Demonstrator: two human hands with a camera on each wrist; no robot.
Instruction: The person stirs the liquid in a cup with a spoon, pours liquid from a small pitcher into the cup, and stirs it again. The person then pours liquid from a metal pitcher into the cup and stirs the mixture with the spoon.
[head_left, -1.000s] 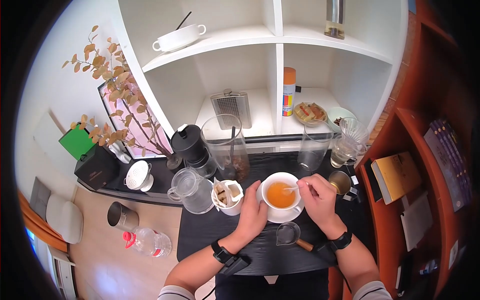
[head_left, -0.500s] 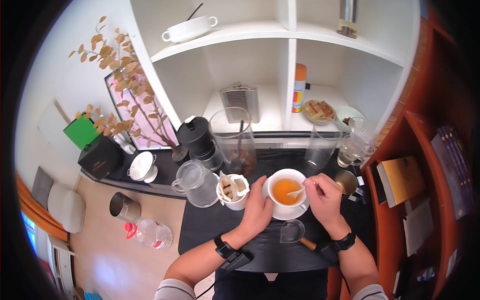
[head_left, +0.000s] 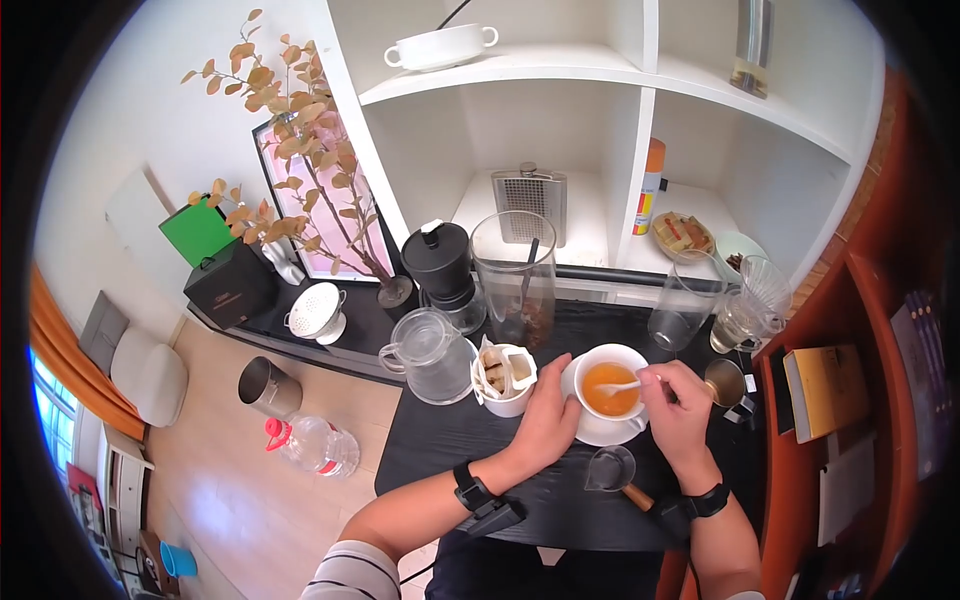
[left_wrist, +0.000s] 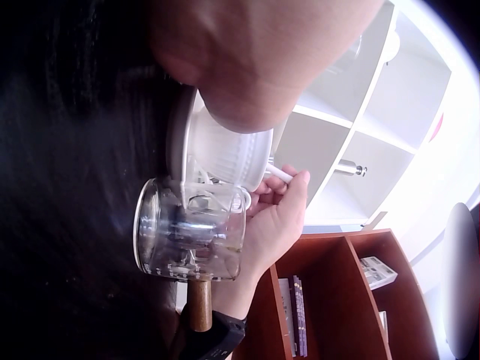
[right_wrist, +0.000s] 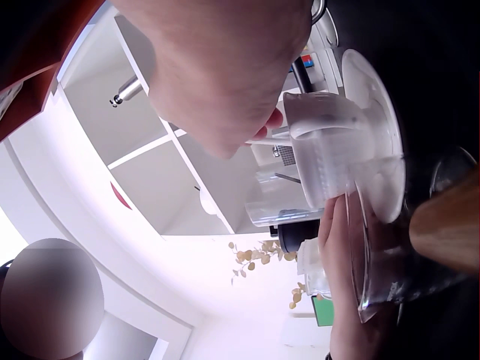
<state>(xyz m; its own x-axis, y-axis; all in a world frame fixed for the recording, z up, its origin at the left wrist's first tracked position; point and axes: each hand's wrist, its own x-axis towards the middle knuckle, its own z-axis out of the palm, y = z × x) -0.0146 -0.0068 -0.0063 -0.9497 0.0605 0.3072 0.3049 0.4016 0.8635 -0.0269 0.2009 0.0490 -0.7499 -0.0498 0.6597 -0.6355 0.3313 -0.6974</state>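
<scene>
A white cup (head_left: 584, 362) of amber liquid stands on a white saucer (head_left: 604, 433). My right hand (head_left: 682, 415) pinches the handle of a white spoon (head_left: 624, 386), whose bowl dips into the liquid. Along the cup's left side lies my left hand (head_left: 545, 428), fingers extended at the saucer's edge. The right wrist view shows the cup (right_wrist: 322, 150) side-on, spoon (right_wrist: 280, 140) slanting from its mouth. A small glass pitcher (head_left: 609, 468) with a wooden handle is just in front of the saucer; the left wrist view has this pitcher (left_wrist: 191, 232) close up.
Left of the cup are a white cup with a drip bag (head_left: 505, 405), a glass jug (head_left: 430, 365) and a black grinder (head_left: 438, 258). Tall glass vessels (head_left: 515, 285) stand behind. A metal cup (head_left: 725, 382) is to the right, near a wooden bookshelf (head_left: 865, 330).
The head view has turned left, so everything sits further right in it. The spoon has shifted within the liquid, still pinched by my right hand. My left hand remains beside the cup.
</scene>
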